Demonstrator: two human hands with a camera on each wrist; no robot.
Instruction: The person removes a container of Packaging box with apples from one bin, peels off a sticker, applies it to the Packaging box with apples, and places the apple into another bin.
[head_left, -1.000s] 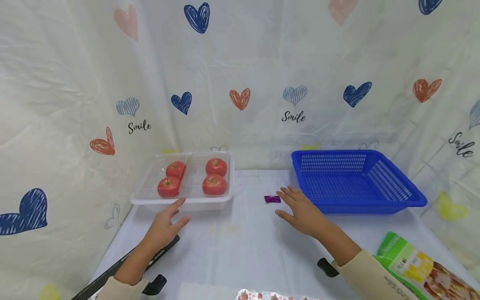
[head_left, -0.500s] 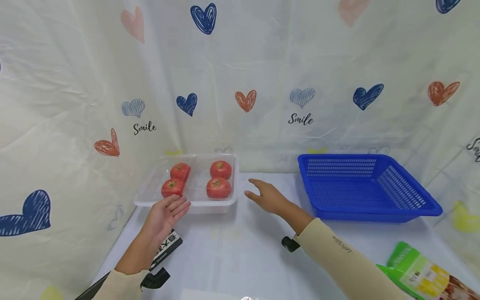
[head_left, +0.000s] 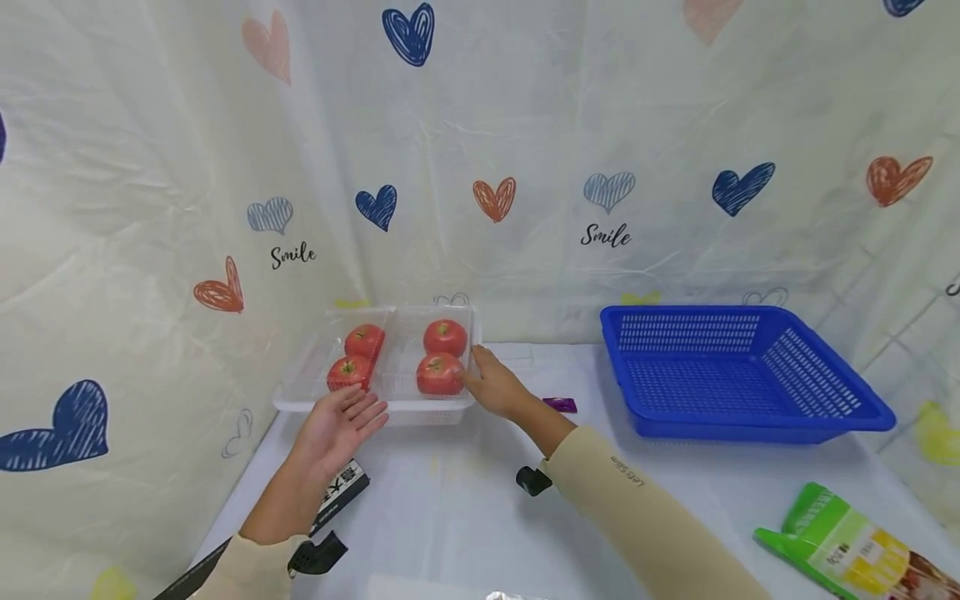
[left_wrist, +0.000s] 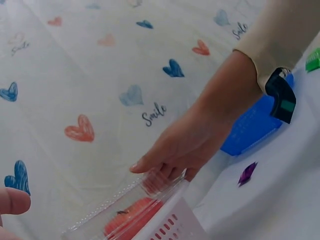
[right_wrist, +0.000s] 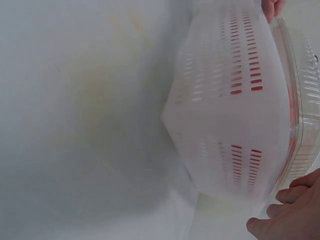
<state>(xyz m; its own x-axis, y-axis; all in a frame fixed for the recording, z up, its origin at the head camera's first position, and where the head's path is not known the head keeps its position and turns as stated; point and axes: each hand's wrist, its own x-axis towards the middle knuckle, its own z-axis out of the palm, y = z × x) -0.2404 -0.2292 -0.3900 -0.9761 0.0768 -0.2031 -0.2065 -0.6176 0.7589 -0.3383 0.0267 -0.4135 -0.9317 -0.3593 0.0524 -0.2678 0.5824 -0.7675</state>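
Note:
A white perforated basket (head_left: 420, 412) stands at the back left of the table. Two clear plastic boxes sit side by side in it: the left box (head_left: 311, 387) and the right box (head_left: 405, 321), each with two red tomatoes (head_left: 439, 373). My left hand (head_left: 337, 429), palm turned up, has its extended fingers at the basket's front rim. Against the right side, my right hand (head_left: 495, 385) touches the right box near the rim, fingers loosely extended. In the left wrist view, some fingers of the right hand (left_wrist: 185, 140) show through the clear plastic.
A blue basket (head_left: 750, 425) stands at the back right. The small purple packet (head_left: 559, 405) lies between the baskets. A green bag (head_left: 840, 542) is at the front right, and a long black box (head_left: 348, 492) lies partly under the left forearm. Behind hangs a heart-patterned curtain (head_left: 525, 275).
My right hand has moved left from beside the purple packet to the right side of the white basket. The left hand has turned palm up at the front rim.

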